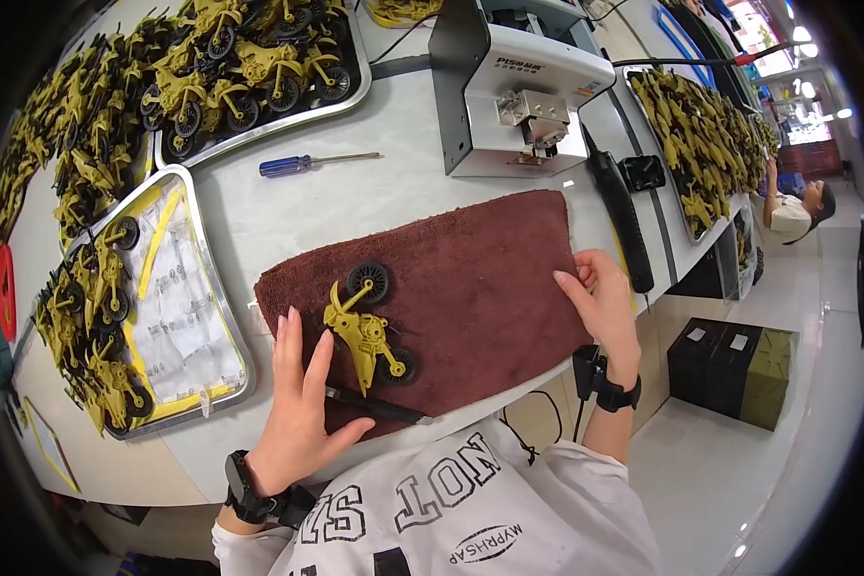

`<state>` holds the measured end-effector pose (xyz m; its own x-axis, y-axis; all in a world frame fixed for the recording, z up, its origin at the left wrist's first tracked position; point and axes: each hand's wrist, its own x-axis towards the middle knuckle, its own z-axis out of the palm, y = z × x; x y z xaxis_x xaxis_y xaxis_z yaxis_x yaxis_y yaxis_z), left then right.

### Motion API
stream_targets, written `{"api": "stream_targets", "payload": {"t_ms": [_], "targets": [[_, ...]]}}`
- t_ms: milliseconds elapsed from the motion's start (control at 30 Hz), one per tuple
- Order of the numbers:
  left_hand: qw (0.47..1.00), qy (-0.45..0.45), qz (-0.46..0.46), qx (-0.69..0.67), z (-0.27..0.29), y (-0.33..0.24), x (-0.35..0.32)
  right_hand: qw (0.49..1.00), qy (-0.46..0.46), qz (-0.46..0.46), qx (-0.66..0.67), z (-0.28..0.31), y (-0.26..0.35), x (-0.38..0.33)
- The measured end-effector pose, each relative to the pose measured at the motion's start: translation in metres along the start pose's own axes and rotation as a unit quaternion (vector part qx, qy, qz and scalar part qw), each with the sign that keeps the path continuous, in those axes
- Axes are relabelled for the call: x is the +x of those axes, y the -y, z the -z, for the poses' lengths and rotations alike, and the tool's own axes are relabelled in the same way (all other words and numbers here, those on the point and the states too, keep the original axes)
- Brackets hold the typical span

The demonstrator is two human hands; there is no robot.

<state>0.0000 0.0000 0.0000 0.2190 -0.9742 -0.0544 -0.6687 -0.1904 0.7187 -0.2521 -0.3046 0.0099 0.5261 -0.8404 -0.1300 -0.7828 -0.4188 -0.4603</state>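
A yellow toy motorcycle point(360, 336) with black wheels lies on its side on a reddish-brown towel point(480, 288). My left hand point(302, 413) rests at the towel's left edge beside the motorcycle, fingers stretched and thumb spread, holding nothing. A slim black tool with a pointed end, perhaps a craft knife point(384, 408), lies on the towel close to my left thumb, partly behind the hand. At the towel's right edge, my right hand point(605, 307) has its thumb and curled fingers closed on the cloth border.
A blue-handled screwdriver point(302, 165) lies beyond the towel. Behind stands a white-and-black machine point(528, 86). Metal trays of yellow motorcycles point(250, 77) crowd the left; another tray of yellow parts point(701, 144) is far right. A black tool point(619, 211) lies near my right hand. A person point(797, 213) is farther right.
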Motion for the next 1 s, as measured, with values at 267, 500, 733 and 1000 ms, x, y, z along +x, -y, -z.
{"api": "stream_targets", "payload": {"t_ms": [267, 500, 733, 1000], "targets": [[0.999, -0.028, -0.005, -0.036, -0.005, 0.004, 0.005, 0.988, -0.046, 0.020, 0.148, -0.004, -0.008, 0.004], [0.998, -0.047, -0.004, -0.032, -0.004, 0.002, 0.004, 0.989, -0.011, 0.006, 0.149, 0.000, -0.025, 0.014], [0.999, -0.043, -0.005, -0.015, -0.005, 0.005, 0.007, 0.995, -0.014, 0.027, 0.097, 0.002, -0.032, 0.017], [0.999, -0.047, -0.007, -0.014, -0.005, 0.007, 0.007, 0.968, 0.075, 0.076, 0.226, 0.017, 0.011, 0.055]]}}
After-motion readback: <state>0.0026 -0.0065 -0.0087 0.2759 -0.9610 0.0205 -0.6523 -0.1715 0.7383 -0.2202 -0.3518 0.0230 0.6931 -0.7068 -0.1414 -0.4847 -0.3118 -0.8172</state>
